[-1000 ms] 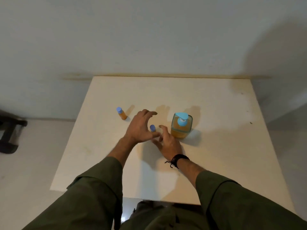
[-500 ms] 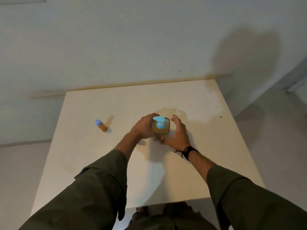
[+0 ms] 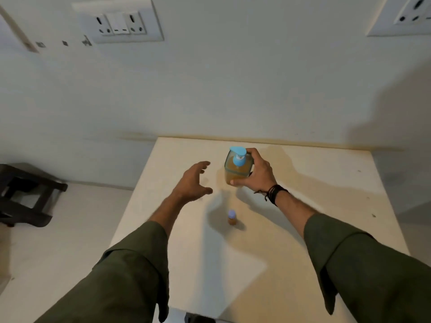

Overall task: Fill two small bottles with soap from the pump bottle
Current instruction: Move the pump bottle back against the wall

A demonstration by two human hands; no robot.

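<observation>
The pump bottle is square and clear, with amber soap inside and a light blue pump head. My right hand grips it from the right, held above the table. My left hand hovers just left of it, fingers spread and loosely curved, holding nothing. One small bottle with amber soap and a blue cap stands upright on the table below the pump bottle, nearer to me. The second small bottle is hidden from view.
The pale wooden table stands against a white wall with socket plates high up. A dark stool stands on the floor to the left. The table's left edge runs close to my left forearm.
My right hand has lifted the pump bottle off the table. My left hand has let go of it and drawn back to the left. The camera view has swung upward and to the left.
</observation>
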